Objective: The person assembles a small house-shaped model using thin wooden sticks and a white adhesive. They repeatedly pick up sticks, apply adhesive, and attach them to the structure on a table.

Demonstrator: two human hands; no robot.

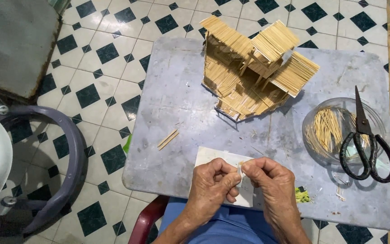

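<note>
At the table's near edge, over a white card point(222, 158), the left hand point(213, 183) and right hand point(269, 180) pinch a small pale stick point(239, 168) between their fingertips, both closed on it. It looks light, thin and snappable, best held near its ends. It seems to stand roughly upright, though it's mostly hidden. Rightward stand a stick house point(253, 68), a bowl point(312, 124) and scissors point(366, 140).

Model house point(254, 68) of wooden sticks stands at the far side of the grey table point(177, 90). To the house's right, black scissors point(367, 140) lie across a clear bowl point(314, 135) of sticks; loose sticks point(168, 138) lie to its left.
</note>
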